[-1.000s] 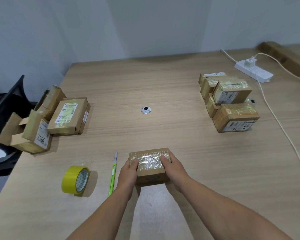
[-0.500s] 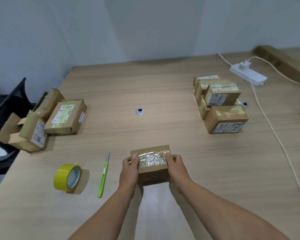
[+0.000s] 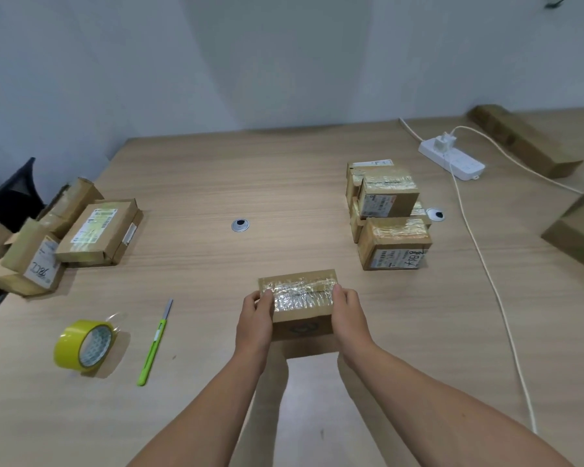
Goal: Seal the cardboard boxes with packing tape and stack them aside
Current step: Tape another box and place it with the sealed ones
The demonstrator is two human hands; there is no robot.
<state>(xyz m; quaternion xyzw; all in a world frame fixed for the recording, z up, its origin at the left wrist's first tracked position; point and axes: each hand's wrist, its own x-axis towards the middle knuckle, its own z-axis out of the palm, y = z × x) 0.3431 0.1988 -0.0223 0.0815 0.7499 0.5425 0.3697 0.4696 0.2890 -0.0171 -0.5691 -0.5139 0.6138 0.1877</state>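
Note:
A small cardboard box [image 3: 300, 303] with crinkled clear tape across its top is in front of me, apparently just above the table. My left hand [image 3: 255, 318] grips its left end, thumb on the taped top. My right hand [image 3: 348, 315] grips its right end the same way. A yellow tape roll [image 3: 83, 348] stands on edge at the near left. A green utility knife [image 3: 154, 345] lies between the roll and my left arm. A stack of taped boxes [image 3: 386, 214] stands at the right. Several other boxes [image 3: 64, 234] sit at the far left edge.
A white power strip [image 3: 452, 158] with a plug and a long white cable [image 3: 486, 271] runs along the right side. A round silver grommet [image 3: 240, 225] sits mid-table. Larger cardboard pieces [image 3: 526, 143] lie at the far right. A dark chair [image 3: 7, 193] stands off the left edge.
Both hands have stayed on the ends of the taped box. The camera view has shifted, so everything sits slightly differently in the frame.

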